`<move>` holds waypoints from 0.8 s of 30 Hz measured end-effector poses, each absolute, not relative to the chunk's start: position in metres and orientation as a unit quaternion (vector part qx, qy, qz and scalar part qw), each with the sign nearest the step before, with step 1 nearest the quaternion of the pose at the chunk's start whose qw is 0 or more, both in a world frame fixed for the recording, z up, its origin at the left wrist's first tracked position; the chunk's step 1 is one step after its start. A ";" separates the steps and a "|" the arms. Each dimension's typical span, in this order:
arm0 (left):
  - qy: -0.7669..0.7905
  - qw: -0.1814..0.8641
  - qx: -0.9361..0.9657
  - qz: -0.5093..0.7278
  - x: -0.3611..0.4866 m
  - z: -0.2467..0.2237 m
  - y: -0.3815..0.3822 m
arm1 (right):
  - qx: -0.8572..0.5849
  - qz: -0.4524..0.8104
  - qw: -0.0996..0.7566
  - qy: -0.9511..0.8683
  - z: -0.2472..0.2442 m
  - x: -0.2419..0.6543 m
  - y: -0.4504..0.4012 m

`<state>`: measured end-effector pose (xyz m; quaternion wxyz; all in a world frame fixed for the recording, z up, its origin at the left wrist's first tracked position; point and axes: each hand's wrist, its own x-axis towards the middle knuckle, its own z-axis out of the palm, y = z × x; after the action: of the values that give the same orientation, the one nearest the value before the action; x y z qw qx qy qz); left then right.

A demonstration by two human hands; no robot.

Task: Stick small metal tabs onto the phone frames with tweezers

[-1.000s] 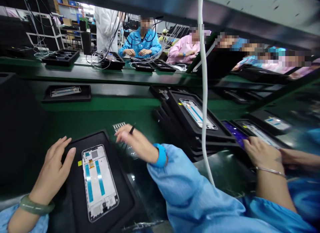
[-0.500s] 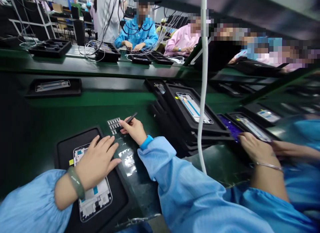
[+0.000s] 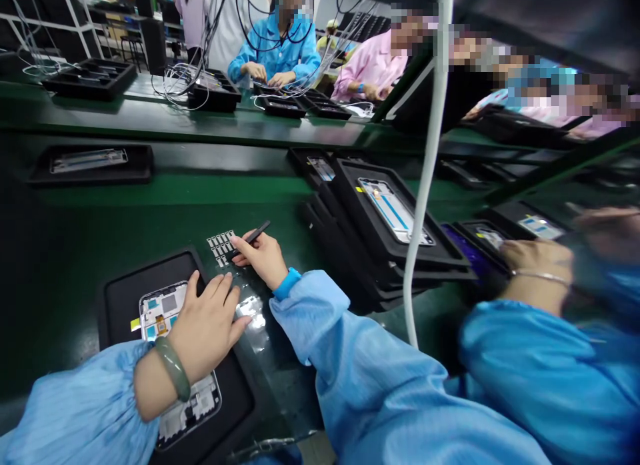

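My left hand (image 3: 207, 325), fingers spread and holding nothing, is over a phone frame (image 3: 163, 305) in a black tray (image 3: 120, 302). The hand hides the middle of the frame; a yellow tab shows at its left edge. Pinched in my right hand (image 3: 265, 257) is a pair of black tweezers (image 3: 259, 230), slanting up to the right. Their lower end is at a sheet of small pale stickers (image 3: 220, 244) on the green table, just beyond the tray. Whether the tips touch a sticker is too small to tell.
A stack of black trays (image 3: 350, 252) stands right of my right hand, its top one holding a phone frame (image 3: 393, 208). A white cable (image 3: 425, 178) hangs before it. At the right, a co-worker's hand (image 3: 537, 268) reaches over more trays. Another tray (image 3: 90, 175) lies back left.
My left hand has shifted slightly right over the tray, uncovering more of the frame's top. The co-worker's hands at the right have moved. The whole view has shifted a little.
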<state>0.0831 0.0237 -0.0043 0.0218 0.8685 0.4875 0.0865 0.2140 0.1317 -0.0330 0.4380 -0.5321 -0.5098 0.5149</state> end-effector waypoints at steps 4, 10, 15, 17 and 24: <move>0.496 0.032 0.863 0.089 0.082 0.000 0.027 | -0.539 0.518 0.448 -0.491 -0.032 0.214 0.132; 0.561 0.027 0.820 0.109 0.074 0.007 0.063 | -0.537 0.525 0.459 -0.475 -0.032 0.215 0.133; 0.567 0.052 0.815 0.110 0.075 -0.002 0.087 | -0.527 0.538 0.465 -0.465 -0.032 0.215 0.133; 0.571 0.059 0.811 0.114 0.077 -0.003 0.087 | -0.523 0.542 0.469 -0.460 -0.031 0.216 0.132; 0.595 0.090 0.784 0.153 0.073 -0.005 0.082 | -0.498 0.537 0.507 -0.454 -0.020 0.217 0.121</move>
<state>0.0734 0.0815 -0.0049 0.0899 0.7838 0.5950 0.1533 0.2170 0.1212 -0.0204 0.5068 -0.4984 -0.4543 0.5370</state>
